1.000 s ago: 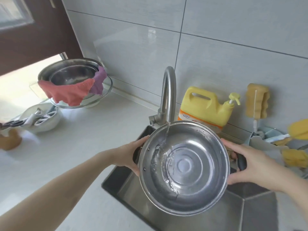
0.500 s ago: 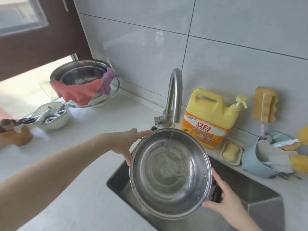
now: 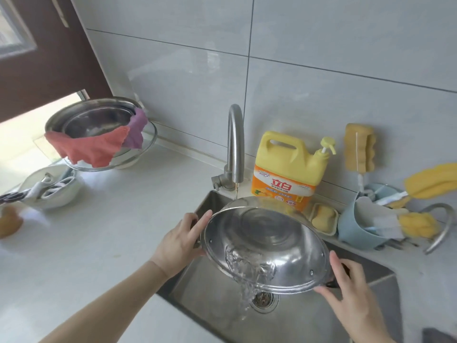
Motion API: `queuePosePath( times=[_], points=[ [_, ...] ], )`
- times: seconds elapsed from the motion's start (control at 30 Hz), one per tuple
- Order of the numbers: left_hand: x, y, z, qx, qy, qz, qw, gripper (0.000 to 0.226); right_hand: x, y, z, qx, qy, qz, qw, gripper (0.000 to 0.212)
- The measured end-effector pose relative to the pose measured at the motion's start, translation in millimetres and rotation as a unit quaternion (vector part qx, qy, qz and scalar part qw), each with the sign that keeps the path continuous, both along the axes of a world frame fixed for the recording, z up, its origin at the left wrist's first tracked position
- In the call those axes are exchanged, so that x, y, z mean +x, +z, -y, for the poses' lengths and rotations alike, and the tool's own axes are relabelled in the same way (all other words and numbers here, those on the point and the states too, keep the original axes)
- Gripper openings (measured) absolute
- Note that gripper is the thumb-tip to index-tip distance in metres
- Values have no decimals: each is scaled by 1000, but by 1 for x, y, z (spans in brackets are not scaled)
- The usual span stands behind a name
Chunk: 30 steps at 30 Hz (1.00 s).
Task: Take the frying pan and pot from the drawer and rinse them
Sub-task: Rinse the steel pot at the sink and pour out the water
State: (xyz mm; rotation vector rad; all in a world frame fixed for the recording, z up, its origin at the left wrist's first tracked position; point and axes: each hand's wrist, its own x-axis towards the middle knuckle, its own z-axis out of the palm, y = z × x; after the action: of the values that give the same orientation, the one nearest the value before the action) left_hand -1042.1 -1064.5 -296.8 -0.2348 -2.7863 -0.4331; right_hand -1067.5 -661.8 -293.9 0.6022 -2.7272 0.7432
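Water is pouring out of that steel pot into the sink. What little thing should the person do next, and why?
Probably keep the pot tilted over the sink until it drains: water still spills over its lower rim, and the left hand and right hand hold its sides.

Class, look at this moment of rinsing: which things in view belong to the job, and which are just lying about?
In the job:
pot, tilted and pouring
left hand and right hand, holding its sides
faucet, running
sink

Lying about:
detergent jug
red cloth
soap dish
blue holder
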Motion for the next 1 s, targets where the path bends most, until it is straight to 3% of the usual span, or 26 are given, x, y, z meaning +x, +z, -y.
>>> queuePosePath(
  times=[0.07,0.1,0.27,0.37,0.5,0.63,0.73,0.83,0.93,1.0],
  points=[
    [1,6,-2,-4,-14,-68,998,132,-3,3,-2,-6,24,-115,993,62],
    [2,10,-3,-8,-17,-100,995,126,-5,6,-1,-13,27,-136,990,54],
    [7,25,-5,-17,-30,-177,984,104,-5,33,-1,-8,28,-256,966,42],
    [11,30,-8,-18,-20,-199,980,82,-4,45,-2,4,37,-303,952,46],
    [14,30,-11,-16,-14,-203,979,83,-5,46,-2,5,42,-292,956,57],
    [18,16,-10,-12,-3,-152,988,81,-8,30,-1,12,43,-258,965,44],
    [23,-1,-7,-12,5,-105,994,87,-9,22,7,23,55,-182,981,49],
    [26,-13,0,11,32,-50,998,118,-13,18,14,28,75,-126,989,57],
    [28,-19,12,34,53,-7,998,133,-20,19,29,60,88,-12,994,123],
    [30,-21,20,51,73,23,996,140,-28,17,41,70,100,10,992,134]
  ],
)
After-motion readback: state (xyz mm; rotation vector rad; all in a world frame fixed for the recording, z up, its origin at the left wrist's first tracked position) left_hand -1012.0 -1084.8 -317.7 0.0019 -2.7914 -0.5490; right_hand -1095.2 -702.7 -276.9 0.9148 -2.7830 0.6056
